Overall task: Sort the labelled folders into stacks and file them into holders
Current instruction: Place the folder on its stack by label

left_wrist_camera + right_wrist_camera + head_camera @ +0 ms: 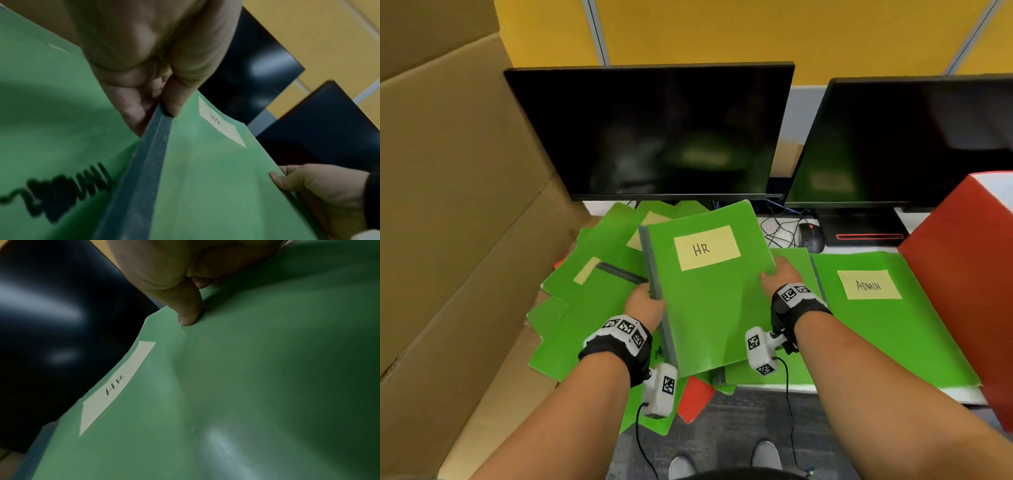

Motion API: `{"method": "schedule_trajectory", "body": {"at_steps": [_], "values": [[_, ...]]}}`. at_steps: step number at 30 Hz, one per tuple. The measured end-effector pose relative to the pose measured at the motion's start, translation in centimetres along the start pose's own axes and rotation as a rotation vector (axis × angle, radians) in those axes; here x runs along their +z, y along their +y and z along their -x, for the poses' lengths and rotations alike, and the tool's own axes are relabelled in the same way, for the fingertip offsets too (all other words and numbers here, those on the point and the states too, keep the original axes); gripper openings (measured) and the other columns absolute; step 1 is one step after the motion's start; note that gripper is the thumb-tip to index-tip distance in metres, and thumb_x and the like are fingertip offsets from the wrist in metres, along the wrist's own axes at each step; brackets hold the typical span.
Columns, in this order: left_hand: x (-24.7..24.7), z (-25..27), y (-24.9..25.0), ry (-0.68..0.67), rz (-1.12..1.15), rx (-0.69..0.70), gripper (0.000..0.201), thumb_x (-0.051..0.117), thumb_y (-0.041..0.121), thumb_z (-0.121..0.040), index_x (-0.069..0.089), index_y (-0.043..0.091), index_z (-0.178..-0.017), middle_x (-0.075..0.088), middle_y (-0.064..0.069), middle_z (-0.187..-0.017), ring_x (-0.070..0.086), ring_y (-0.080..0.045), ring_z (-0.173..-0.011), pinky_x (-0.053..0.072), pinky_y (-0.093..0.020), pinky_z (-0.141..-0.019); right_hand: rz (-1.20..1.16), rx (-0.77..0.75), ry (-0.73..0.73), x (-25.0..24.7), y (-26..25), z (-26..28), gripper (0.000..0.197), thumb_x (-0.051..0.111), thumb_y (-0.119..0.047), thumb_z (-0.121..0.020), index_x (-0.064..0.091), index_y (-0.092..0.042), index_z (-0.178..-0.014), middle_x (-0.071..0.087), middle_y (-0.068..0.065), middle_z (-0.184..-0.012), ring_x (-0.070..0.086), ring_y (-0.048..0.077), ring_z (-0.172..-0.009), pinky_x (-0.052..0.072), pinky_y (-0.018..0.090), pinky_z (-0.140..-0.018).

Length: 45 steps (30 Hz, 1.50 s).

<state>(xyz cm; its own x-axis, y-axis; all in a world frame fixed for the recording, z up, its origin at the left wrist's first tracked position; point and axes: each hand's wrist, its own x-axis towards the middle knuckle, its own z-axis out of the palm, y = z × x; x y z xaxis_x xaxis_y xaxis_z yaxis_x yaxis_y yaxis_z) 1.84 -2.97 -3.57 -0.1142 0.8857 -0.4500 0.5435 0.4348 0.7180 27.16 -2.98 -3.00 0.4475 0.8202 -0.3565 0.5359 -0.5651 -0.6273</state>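
Both hands hold one green folder marked HR (709,291) up above the bench (969,397), tilted a little, its grey spine on the left. The left hand (645,305) has its grip closed on that spine about midway along, thumb on the cover and fingers curled behind, as the left wrist view shows plainly. The right hand (782,274) pinches the folder's right edge, thumb pressing down on the cover so the sheet dimples beneath it, the other fingers tucked under. Beneath and to the left lies a loose heap of green folders (585,308), fanned out and overlapping toward the bench's left edge, some hanging over the front edge. To the right, flat on the bench near its front edge, lies a green folder marked ADMIN (887,318), with another green folder's edge showing between it and the lifted one. A red holder (962,281) stands at the right edge, touching the ADMIN folder's corner. Two dark monitors (654,133) stand along the back, a mouse (811,236) and cables between them, and a cardboard wall (448,205) rises on the left.
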Motion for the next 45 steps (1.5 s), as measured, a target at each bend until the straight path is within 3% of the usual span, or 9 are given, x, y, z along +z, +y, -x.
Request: {"method": "schedule_trajectory", "body": {"at_steps": [5, 10, 17, 25, 29, 33, 36, 39, 45], "values": [[3.8, -0.3, -0.2, -0.089, -0.14, 0.053, 0.028, 0.064, 0.015, -0.088, 0.06, 0.01, -0.116, 0.068, -0.012, -0.104, 0.067, -0.032, -0.088, 0.059, -0.039, -0.072, 0.082, 0.106, 0.028, -1.5, 3.9, -1.1, 0.043, 0.052, -0.012, -0.088, 0.046, -0.008, -0.131, 0.059, 0.017, -0.122, 0.057, 0.033, -0.111, 0.047, 0.033, -0.088], [7.5, -1.0, 0.0, -0.097, -0.089, 0.04, 0.042, 0.069, 0.016, -0.085, 0.058, 0.005, -0.124, 0.068, -0.011, -0.111, 0.067, -0.028, -0.097, 0.056, -0.043, -0.086, 0.131, 0.237, 0.006, -2.9, 7.9, -1.9, 0.051, 0.053, -0.011, -0.089, 0.04, -0.008, -0.138, 0.053, 0.015, -0.132, 0.054, 0.032, -0.117, 0.047, 0.036, -0.095], [10.8, -1.6, -0.6, -0.176, -0.103, 0.046, 0.054, 0.061, -0.003, -0.082, 0.053, 0.011, -0.134, 0.067, -0.008, -0.099, 0.065, -0.029, -0.099, 0.056, -0.043, -0.087, 0.122, 0.294, 0.012, -3.6, 11.4, -3.1, 0.049, 0.048, 0.002, -0.088, 0.042, -0.009, -0.135, 0.06, 0.018, -0.118, 0.058, 0.033, -0.107, 0.047, 0.032, -0.081], [11.4, -2.0, -0.8, -0.078, -0.264, 0.118, 0.06, 0.07, 0.01, -0.082, 0.049, 0.016, -0.138, 0.065, -0.005, -0.117, 0.062, -0.02, -0.105, 0.051, -0.027, -0.089, 0.227, 0.259, 0.036, -2.6, 11.8, -4.1, 0.058, 0.052, 0.001, -0.082, 0.041, -0.013, -0.138, 0.044, 0.015, -0.13, 0.051, 0.034, -0.116, 0.049, 0.039, -0.095], [11.2, -2.1, -0.6, -0.082, -0.304, 0.125, 0.061, 0.071, 0.013, -0.081, 0.048, 0.018, -0.138, 0.061, -0.006, -0.124, 0.062, -0.02, -0.107, 0.05, -0.026, -0.091, 0.273, 0.213, 0.047, -2.3, 11.8, -4.3, 0.075, 0.049, 0.004, -0.079, 0.032, -0.035, -0.142, 0.037, 0.012, -0.122, 0.051, 0.033, -0.11, 0.049, 0.04, -0.095], [11.2, -2.1, -0.3, -0.095, -0.293, 0.087, 0.057, 0.07, 0.01, -0.082, 0.048, 0.019, -0.134, 0.063, -0.002, -0.111, 0.061, -0.019, -0.1, 0.051, -0.026, -0.084, 0.34, 0.198, -0.006, -2.1, 11.6, -4.6, 0.077, 0.047, 0.006, -0.079, 0.04, -0.045, -0.136, 0.034, 0.005, -0.113, 0.044, 0.025, -0.106, 0.05, 0.041, -0.091], [11.0, -2.2, -0.4, -0.064, -0.254, 0.078, 0.048, 0.072, 0.007, -0.079, 0.05, 0.018, -0.121, 0.061, 0.003, -0.097, 0.061, -0.018, -0.089, 0.054, -0.029, -0.076, 0.442, 0.191, -0.012, -2.0, 11.0, -4.2, 0.074, 0.051, 0.001, -0.077, 0.043, -0.045, -0.134, 0.034, 0.004, -0.119, 0.036, 0.025, -0.112, 0.042, 0.041, -0.096], [11.0, -2.1, -0.5, -0.078, -0.249, 0.085, 0.041, 0.072, 0.008, -0.079, 0.054, 0.017, -0.115, 0.061, 0.002, -0.099, 0.062, -0.018, -0.092, 0.055, -0.03, -0.079, 0.57, 0.115, 0.027, -1.8, 9.8, -3.7, 0.059, 0.054, -0.006, -0.077, 0.049, -0.037, -0.128, 0.032, 0.004, -0.126, 0.035, 0.025, -0.115, 0.037, 0.038, -0.095], [9.7, -3.3, -0.3, -0.012, -0.201, 0.094, 0.037, 0.066, 0.02, -0.087, 0.055, 0.016, -0.122, 0.064, -0.001, -0.105, 0.059, -0.016, -0.088, 0.05, -0.025, -0.077, 0.535, -0.157, -0.091, 0.9, 6.9, -2.7, 0.063, 0.06, -0.023, -0.083, 0.035, -0.035, -0.14, 0.031, 0.003, -0.135, 0.034, 0.023, -0.121, 0.037, 0.037, -0.098]]}}
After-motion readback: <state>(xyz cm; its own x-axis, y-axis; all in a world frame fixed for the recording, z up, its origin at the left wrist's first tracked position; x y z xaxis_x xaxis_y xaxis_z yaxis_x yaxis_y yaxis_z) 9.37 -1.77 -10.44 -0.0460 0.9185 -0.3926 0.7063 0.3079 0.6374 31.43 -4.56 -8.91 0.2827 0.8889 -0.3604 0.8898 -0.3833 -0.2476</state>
